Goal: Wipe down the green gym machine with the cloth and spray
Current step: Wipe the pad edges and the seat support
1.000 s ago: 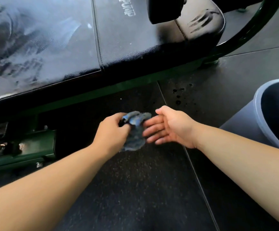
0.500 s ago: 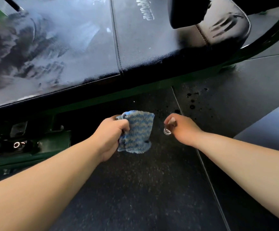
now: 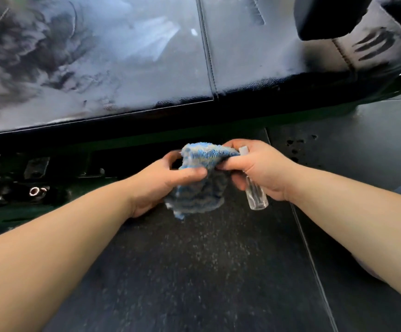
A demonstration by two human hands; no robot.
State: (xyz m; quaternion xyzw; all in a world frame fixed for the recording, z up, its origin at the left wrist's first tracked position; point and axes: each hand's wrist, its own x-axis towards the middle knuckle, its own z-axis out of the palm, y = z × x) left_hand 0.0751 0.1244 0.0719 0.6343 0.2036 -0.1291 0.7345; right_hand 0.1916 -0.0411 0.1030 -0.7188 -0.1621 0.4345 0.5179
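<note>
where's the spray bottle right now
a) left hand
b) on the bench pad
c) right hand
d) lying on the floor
c: the right hand grips the small clear spray bottle, while the left hand holds the cloth.

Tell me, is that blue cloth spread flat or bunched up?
Bunched up. The cloth hangs crumpled: the left hand grips its side, and the right hand pinches its top edge while holding the spray bottle.

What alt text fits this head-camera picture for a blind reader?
The left hand and right hand hold a blue striped cloth between them; the right also grips a small clear spray bottle, below a streaky black bench pad.
</note>
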